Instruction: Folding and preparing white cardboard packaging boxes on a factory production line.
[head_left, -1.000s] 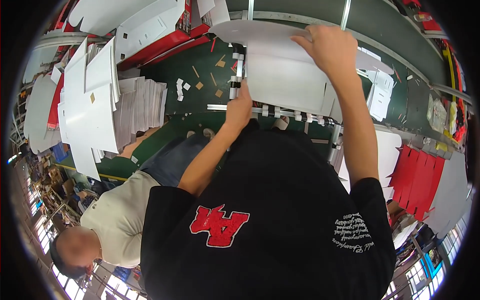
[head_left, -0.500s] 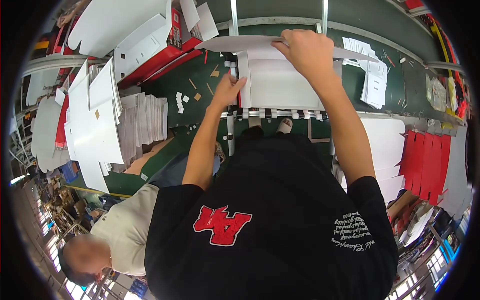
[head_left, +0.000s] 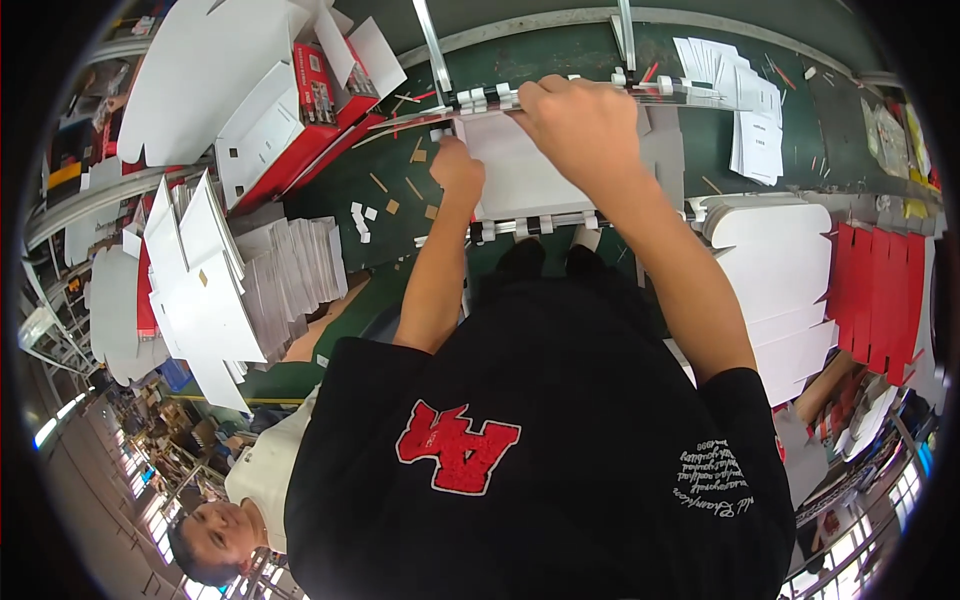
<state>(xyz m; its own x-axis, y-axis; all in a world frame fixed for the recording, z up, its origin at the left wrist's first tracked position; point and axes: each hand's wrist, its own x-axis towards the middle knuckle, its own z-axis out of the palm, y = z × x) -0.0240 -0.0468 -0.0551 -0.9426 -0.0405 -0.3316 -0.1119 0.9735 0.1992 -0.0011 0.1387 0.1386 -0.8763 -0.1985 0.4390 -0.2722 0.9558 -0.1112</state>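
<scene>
Two hands are working one flat white cardboard sheet [head_left: 530, 180], which is lying on the green bench [head_left: 700, 150] between them. The right hand [head_left: 585, 130] is spread palm-down over the sheet's far edge, its fingers curling onto that edge, while the left hand [head_left: 458, 168] is closed at the sheet's left edge, apparently pinching it, though the grip itself is hidden. Judging from this, the sheet could be creasing off its scored line or sliding sideways if the pressing hand is pushing harder than the pinching one, and the small tabs [head_left: 540, 222] along its near edge could be bending or tearing. Loose card scraps [head_left: 385, 205] scattered just left of the left hand could also be getting trapped underneath and denting the board. Farther left, an open red-and-white box [head_left: 290, 130] is standing tilted; what it holds cannot be made out. Near it, stacks of white blanks [head_left: 290, 280] are leaning together, well apart from the hands. To the right of the right hand, white die-cut sheets [head_left: 780, 260] and red flat panels [head_left: 880, 290] are lying, with paper slips [head_left: 750, 120] beyond.
</scene>
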